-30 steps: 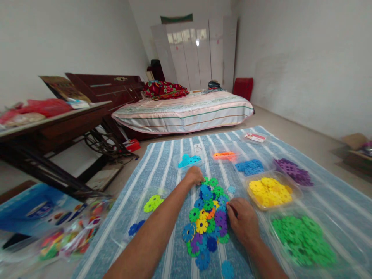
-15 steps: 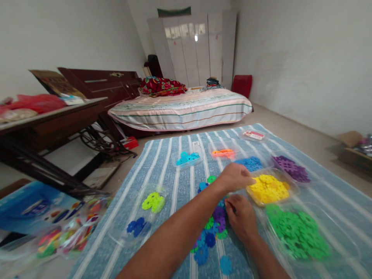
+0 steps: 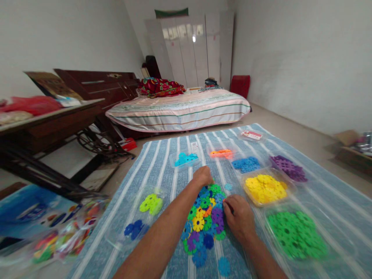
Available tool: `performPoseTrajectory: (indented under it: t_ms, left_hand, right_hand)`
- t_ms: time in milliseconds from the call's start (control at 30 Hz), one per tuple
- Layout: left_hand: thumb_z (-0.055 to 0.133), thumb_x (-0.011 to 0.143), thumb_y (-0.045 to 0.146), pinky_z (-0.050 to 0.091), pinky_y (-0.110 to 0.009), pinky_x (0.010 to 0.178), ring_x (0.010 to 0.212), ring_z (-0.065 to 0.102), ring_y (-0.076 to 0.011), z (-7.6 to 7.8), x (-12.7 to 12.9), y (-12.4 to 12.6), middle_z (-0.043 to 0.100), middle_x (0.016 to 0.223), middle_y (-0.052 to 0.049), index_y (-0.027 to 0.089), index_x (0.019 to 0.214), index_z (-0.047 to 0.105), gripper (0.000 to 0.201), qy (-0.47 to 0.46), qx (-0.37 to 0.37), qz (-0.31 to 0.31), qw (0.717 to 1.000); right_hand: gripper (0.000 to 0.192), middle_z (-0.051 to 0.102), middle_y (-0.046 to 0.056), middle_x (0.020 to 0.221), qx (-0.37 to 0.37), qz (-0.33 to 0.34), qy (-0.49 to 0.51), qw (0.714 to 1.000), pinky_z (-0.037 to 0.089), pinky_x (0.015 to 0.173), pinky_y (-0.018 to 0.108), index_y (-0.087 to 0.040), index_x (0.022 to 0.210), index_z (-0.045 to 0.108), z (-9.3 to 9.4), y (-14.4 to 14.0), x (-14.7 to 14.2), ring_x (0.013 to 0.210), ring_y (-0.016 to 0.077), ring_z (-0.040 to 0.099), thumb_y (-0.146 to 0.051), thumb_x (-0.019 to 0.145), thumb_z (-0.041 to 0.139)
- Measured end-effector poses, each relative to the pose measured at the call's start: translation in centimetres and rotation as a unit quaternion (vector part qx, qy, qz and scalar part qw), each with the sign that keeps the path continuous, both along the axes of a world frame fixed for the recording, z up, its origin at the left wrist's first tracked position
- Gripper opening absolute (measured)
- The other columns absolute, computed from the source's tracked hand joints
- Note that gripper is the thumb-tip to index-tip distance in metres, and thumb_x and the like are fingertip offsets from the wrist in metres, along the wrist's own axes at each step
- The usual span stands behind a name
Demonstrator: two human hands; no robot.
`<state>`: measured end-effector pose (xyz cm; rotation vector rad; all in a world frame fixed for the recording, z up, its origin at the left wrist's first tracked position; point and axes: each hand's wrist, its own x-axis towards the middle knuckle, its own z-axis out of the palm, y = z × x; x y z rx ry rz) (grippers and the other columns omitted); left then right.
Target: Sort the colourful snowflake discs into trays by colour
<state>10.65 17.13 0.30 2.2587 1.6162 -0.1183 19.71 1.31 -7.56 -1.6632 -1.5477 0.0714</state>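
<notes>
A mixed pile of flower-shaped plastic building discs [image 3: 198, 223] in green, blue, yellow, purple and orange lies on the striped cloth. My left hand [image 3: 204, 176] is over the far end of the pile, fingers curled downward; its fingertips and whatever is in them are hidden. At the pile's right side rests my right hand [image 3: 240, 217], its fingers bent in and thumb towards the discs; I cannot make out a piece in it. A light blue disc [image 3: 228, 186] lies alone between the hands, and another blue disc [image 3: 224, 266] sits nearer to me.
Clear tubs hold yellow discs [image 3: 265, 188], green discs [image 3: 296, 230], purple discs [image 3: 289, 168], blue discs [image 3: 246, 164], orange discs [image 3: 221, 154] and cyan discs [image 3: 186, 159]. At left, one tray holds lime discs [image 3: 151, 204] and dark blue discs [image 3: 135, 229]. A bed [image 3: 180, 112] stands beyond.
My left hand has moved left from the yellow tub to the far end of the pile, uncovering more of the pile. My right hand has stayed almost in place.
</notes>
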Motion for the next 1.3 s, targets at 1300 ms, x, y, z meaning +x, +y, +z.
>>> performPoseTrajectory:
  t_ms: [1300]
  left_hand:
    - [0.06, 0.066, 0.021, 0.049, -0.025, 0.071, 0.087, 0.065, -0.0226, 2.0, -3.8, -1.7, 0.07, 0.093, -0.014, 0.012, 0.081, 0.07, 0.021, 0.097, -0.003, -0.045, 0.994]
  right_hand:
    - [0.02, 0.062, 0.005, 0.079, -0.017, 0.008, -0.003, 1.0, 0.039, 0.077, 0.03, -0.018, 0.077, 0.064, -0.3, -0.2, 0.2, 0.08, 0.0172, 0.054, -0.024, 0.085, 0.046]
